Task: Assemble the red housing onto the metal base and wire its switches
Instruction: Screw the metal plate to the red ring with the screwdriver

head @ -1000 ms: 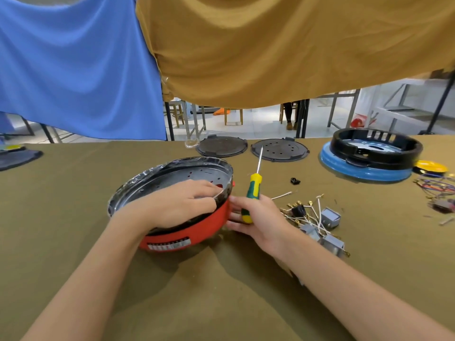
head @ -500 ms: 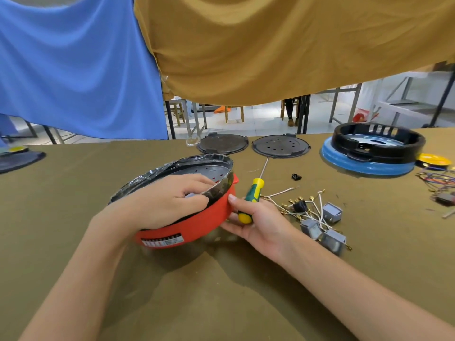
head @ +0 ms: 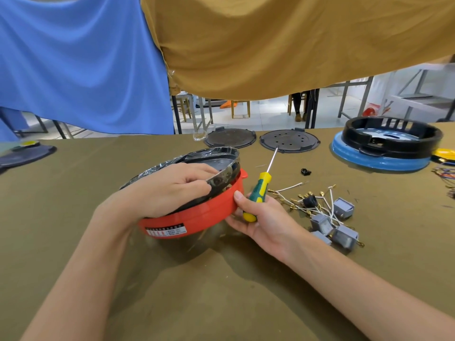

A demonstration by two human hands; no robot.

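The red housing point(head: 194, 219) is tilted up off the olive table, with the metal base point(head: 221, 179) sitting askew in its top. My left hand point(head: 170, 190) lies over the base and grips its rim. My right hand point(head: 261, 217) holds a green and yellow screwdriver point(head: 258, 193) against the palm, its shaft pointing away, while the thumb and fingertips support the housing's right side. Several grey switches point(head: 341, 227) with white wires and brass terminals lie just right of that hand.
Two dark round plates point(head: 230, 137) point(head: 289, 141) lie at the table's far edge. A black ring on a blue base point(head: 384, 153) stands at the far right, with coloured wires point(head: 445, 175) beside it. A small black part point(head: 305, 171) lies near the screwdriver tip. Blue and tan cloths hang above.
The housing with the base has tilted further, its near edge dropping and right side lifting. The screwdriver has leaned from upright towards the right. My hands kept their hold.
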